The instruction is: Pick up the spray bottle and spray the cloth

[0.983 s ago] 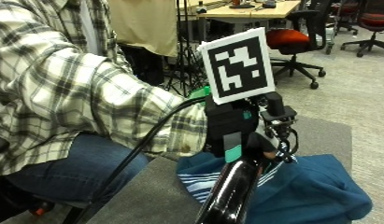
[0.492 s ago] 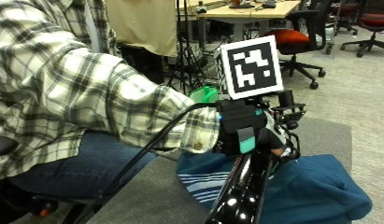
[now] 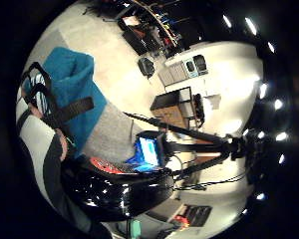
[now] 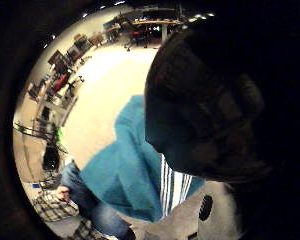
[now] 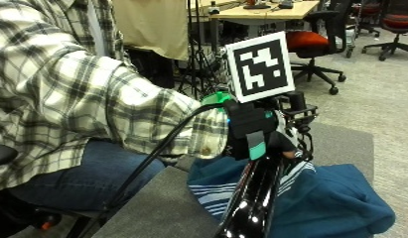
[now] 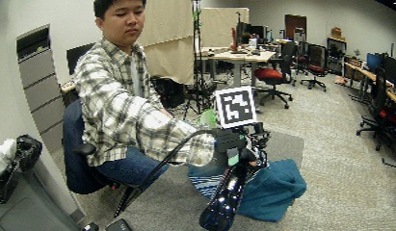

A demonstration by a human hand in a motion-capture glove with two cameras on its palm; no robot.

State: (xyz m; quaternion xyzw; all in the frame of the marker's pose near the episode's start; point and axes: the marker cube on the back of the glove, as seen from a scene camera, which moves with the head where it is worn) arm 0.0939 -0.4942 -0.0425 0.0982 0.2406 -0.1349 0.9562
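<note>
Your gloved right hand (image 5: 253,131) hung over the near edge of the blue cloth (image 5: 322,198), which lay heaped on the grey table (image 5: 157,208) and spread away from you to the far side. I could not tell whether your grip was closed on anything. The only candidate for the spray bottle was a pale green object (image 5: 215,97) just behind your wrist, on the side away from the cloth, and too hidden to tell its long axis. The wide outside view showed the same green shape (image 6: 207,117) beside your sleeve. The thumb side palm view showed only the cloth (image 4: 125,165) below and a dark mass close against the palm.
</note>
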